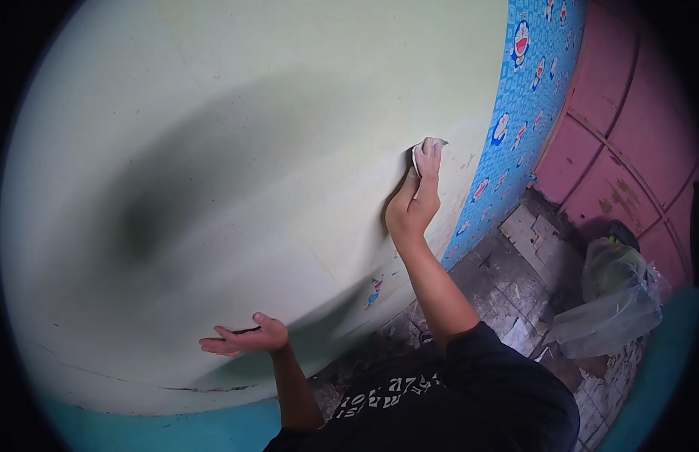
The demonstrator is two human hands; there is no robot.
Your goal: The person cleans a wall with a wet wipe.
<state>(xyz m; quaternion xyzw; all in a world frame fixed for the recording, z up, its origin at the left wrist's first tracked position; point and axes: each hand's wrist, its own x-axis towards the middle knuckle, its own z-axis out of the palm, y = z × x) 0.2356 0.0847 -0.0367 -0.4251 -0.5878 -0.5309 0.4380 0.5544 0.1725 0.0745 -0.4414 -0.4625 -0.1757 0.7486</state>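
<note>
My right hand (417, 197) is raised against the pale green wall (304, 173), its fingers closed on a small whitish cloth or pad (419, 158) that lies at the wall surface. Lower down on the left, my left hand (248, 337) is beside the same wall with its fingers and thumb apart and nothing in it. Whether its fingertips touch the wall I cannot tell. Dark shadows fall across the wall.
Blue cartoon wallpaper (500, 128) borders the pale wall, with a torn scrap (375, 291) lower down. Beyond are a pink panelled surface (613, 113), a clear plastic bag (613, 309) and a dirty tiled floor (508, 279). A teal strip (176, 432) runs along the bottom left.
</note>
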